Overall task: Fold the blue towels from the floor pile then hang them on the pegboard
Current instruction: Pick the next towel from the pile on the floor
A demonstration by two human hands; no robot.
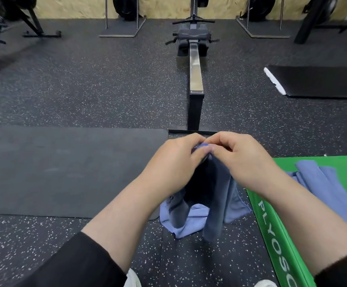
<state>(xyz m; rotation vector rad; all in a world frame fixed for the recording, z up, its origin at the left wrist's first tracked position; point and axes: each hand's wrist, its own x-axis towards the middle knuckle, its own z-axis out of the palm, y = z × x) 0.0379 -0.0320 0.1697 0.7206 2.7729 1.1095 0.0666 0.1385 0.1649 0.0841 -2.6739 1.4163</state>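
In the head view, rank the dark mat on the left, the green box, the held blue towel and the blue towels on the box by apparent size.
1. Dark mat
2. Green box, partly cut off by the frame
3. Held blue towel
4. Blue towels on the box; partly hidden behind the arm, so its place after the held towel is unsure.

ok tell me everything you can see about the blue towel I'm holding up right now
The blue towel is soft, matte cloth. Its top edge is bunched and pinched between the left hand and right hand, held together. It hangs in loose folds, its lower end over the speckled floor, beside the green box.
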